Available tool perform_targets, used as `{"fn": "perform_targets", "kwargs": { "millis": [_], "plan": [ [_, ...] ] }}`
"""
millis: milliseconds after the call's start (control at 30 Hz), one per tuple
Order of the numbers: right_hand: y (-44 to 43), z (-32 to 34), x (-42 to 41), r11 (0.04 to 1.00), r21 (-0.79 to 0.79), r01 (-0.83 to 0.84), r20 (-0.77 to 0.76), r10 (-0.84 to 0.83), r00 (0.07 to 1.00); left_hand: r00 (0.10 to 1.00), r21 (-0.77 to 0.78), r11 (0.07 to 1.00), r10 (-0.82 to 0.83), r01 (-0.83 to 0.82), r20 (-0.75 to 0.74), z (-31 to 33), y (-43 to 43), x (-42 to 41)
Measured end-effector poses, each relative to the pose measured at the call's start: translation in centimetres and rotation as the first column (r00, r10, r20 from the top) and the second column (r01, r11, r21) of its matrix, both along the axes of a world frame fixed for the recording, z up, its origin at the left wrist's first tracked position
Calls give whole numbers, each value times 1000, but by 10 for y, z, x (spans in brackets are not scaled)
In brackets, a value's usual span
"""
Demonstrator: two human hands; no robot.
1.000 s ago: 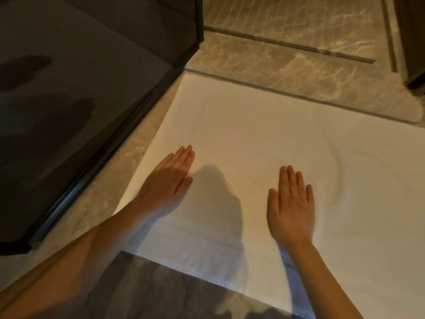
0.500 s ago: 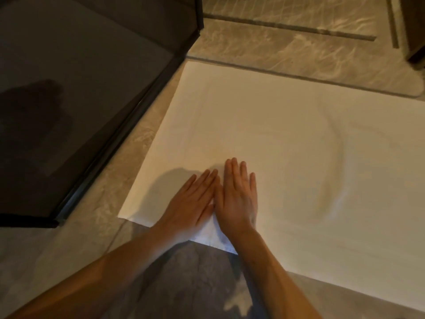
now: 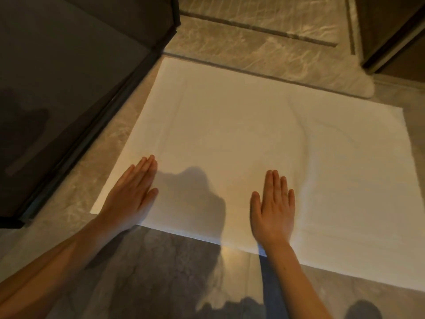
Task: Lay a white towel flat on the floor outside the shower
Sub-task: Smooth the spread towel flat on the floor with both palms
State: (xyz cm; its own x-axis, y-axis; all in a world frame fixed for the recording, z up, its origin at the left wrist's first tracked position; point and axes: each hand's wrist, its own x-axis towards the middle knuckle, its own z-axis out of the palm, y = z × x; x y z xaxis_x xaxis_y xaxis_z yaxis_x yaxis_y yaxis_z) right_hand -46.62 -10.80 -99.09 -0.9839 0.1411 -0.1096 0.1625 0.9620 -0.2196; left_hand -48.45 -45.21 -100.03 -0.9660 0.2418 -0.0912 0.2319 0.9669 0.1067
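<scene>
Left hand [image 3: 131,194] lies flat, fingers straight, on the towel's [image 3: 241,139] near-left corner — it grasps nothing, apparently pinning the cloth. Towel is spread on the floor [image 3: 161,272] beside the shower glass [image 3: 69,88]. Right hand [image 3: 273,210], likewise flat, presses near a ripple [image 3: 305,153] — probably to smooth it.

1. A beige, veined floor [image 3: 264,61] is reflecting warm light.
2. A dark glass shower panel [image 3: 69,77] is standing at left, its black base rail [image 3: 88,142] running diagonally.
3. A dark groove [image 3: 264,31] is crossing the far tiles.
4. A dark unit [image 3: 395,26], cabinet or door, is occupying the upper right.
</scene>
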Motion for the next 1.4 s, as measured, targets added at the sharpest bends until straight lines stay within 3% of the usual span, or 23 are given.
{"fn": "perform_targets", "kwargs": {
  "millis": [100,300,467,700,867,1033,1167,1267,1400],
  "plan": [
    [-4,4,-2,1000,-20,7,1,-7,1000,999,20,1000,24,-23,-34,13,25,-2],
    [-25,8,-20,997,-69,-28,-51,24,998,935,145,925,-338,351,-107,26,169,-30],
    [19,1,-11,996,-19,-83,-14,82,996,943,125,935,-327,331,-52,2,194,-16],
    [131,0,23,990,29,135,-4,-135,991,939,135,929,-344,344,-23,3,192,-17],
    [195,8,46,930,56,363,18,-364,931,938,140,928,-346,345,-15,9,193,-16],
    [197,20,44,895,61,442,55,-445,894,950,211,928,-312,307,-8,14,196,-9],
    [125,26,6,984,2,176,-56,-176,983,923,221,897,-380,383,-58,25,223,-23],
    [65,25,-35,998,-64,-12,-67,7,998,924,210,900,-375,383,-79,32,253,-53],
    [46,18,-76,991,-127,-40,-32,36,999,937,121,929,-342,349,-74,22,259,-97]
  ]
}}
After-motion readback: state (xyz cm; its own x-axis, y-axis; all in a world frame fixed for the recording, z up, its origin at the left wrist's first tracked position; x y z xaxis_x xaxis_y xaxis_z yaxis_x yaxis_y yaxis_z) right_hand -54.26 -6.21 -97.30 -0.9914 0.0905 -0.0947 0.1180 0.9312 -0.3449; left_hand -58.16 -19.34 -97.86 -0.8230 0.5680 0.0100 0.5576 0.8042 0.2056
